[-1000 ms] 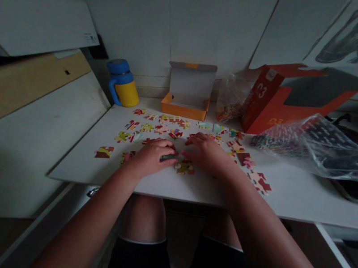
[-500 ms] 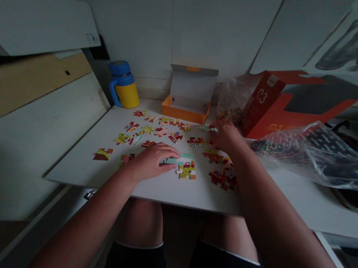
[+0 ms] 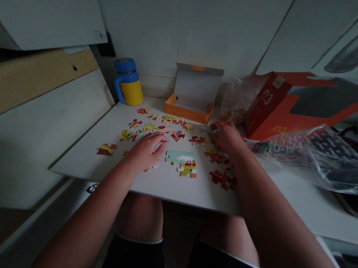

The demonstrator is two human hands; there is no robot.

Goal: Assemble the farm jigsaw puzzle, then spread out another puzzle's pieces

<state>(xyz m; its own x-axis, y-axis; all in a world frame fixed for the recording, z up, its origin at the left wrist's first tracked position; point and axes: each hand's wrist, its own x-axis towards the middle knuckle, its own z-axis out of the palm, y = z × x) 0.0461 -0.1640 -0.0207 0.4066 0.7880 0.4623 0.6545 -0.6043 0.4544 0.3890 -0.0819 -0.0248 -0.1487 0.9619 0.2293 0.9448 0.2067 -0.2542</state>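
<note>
Colourful jigsaw pieces (image 3: 153, 126) lie scattered on a white board (image 3: 171, 182) across my lap. A small joined cluster (image 3: 183, 162) with sky, cloud and a red vehicle sits near the middle. My left hand (image 3: 145, 150) rests palm down just left of the cluster, fingers stretched over loose pieces. My right hand (image 3: 226, 137) reaches to the far right row of pieces, its fingertips pinched on a pale blue-green piece (image 3: 207, 129). More red pieces (image 3: 223, 177) lie beside my right forearm.
An open orange box (image 3: 192, 104) stands at the back against the tiled wall. A blue and yellow bottle (image 3: 127, 83) is left of it. A bag of pieces (image 3: 236, 104), a red carton (image 3: 292, 106) and a crumpled plastic bag (image 3: 321, 156) sit on the right.
My right hand left the cluster and reached to the far right row, closing on a pale piece. My left hand slid off the cluster to the left, uncovering it.
</note>
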